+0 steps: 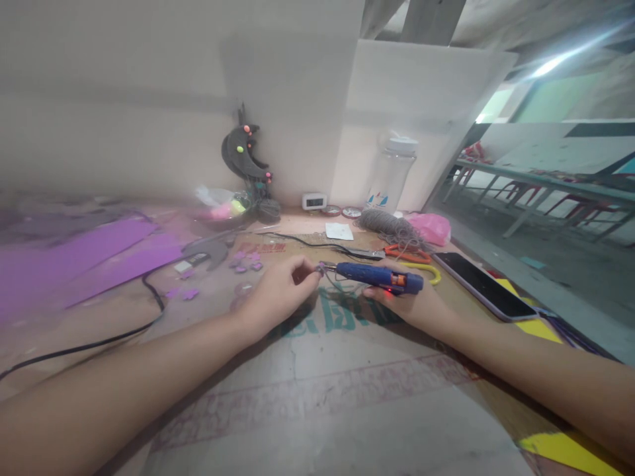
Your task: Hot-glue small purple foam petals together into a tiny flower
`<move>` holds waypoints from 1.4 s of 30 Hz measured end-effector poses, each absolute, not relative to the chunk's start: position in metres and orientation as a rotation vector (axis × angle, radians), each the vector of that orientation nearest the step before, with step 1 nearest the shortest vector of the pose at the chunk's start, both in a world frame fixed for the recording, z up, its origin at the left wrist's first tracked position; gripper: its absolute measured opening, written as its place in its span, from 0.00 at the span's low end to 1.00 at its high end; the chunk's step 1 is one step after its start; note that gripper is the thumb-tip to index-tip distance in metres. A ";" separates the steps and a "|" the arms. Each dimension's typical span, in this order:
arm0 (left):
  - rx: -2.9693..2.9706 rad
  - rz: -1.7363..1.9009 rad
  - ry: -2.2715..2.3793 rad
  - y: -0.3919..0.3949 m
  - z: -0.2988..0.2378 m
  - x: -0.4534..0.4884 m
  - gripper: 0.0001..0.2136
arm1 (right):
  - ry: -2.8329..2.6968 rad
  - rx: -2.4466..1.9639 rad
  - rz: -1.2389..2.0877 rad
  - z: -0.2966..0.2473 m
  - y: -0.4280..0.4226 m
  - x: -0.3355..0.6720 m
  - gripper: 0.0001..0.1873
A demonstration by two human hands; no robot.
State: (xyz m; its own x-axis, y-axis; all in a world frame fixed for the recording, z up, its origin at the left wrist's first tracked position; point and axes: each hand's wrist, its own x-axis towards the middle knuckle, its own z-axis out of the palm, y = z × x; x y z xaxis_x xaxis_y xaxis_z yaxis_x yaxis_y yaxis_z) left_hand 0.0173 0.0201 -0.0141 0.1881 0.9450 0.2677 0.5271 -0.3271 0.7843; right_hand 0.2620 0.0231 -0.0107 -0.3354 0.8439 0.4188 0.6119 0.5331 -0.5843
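A blue hot glue gun (370,274) with a small red light is in my right hand (409,297), its nozzle pointing left. The fingers of my left hand (285,284) are closed in a pinch on a small purple piece (320,268), right at the nozzle's tip. A thin grey cord (333,283) hangs from around that spot. Whether the nozzle touches the piece, I cannot tell. Several small purple foam flowers (247,261) lie on the table just beyond my left hand, and a purple flower cutout (190,293) lies further left.
Purple sheets (119,251) spread at the left, crossed by a black cable (124,332). Further back stand a dark crescent ornament (243,155), a small digital clock (314,201) and a clear bottle (391,172). Grey yarn (384,223), orange-handled pliers (409,254) and a phone (483,285) lie right.
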 end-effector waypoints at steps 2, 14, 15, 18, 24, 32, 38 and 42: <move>1.933 1.019 1.367 0.020 -0.014 0.017 0.08 | -2.068 -1.184 0.420 -0.011 0.023 0.262 0.12; 1.963 1.034 1.355 0.022 -0.017 0.017 0.08 | -2.065 -1.177 0.401 -0.011 0.022 0.262 0.12; 1.967 1.032 1.357 0.022 -0.017 0.017 0.08 | -2.063 -1.175 0.406 -0.011 0.022 0.262 0.12; 1.962 1.024 1.361 0.022 -0.016 0.017 0.09 | -2.058 -1.165 0.428 -0.010 0.022 0.262 0.12; 1.957 1.022 1.359 0.021 -0.016 0.017 0.09 | -2.059 -1.152 0.455 -0.012 0.023 0.263 0.12; 1.941 1.028 1.363 0.022 -0.017 0.017 0.09 | -2.096 -1.119 0.431 -0.010 0.023 0.263 0.12; 1.950 1.037 1.367 0.022 -0.017 0.017 0.10 | -2.100 -1.146 0.420 -0.008 0.020 0.262 0.12; 1.959 1.029 1.372 0.022 -0.017 0.017 0.10 | -2.122 -1.144 0.422 -0.010 0.022 0.264 0.11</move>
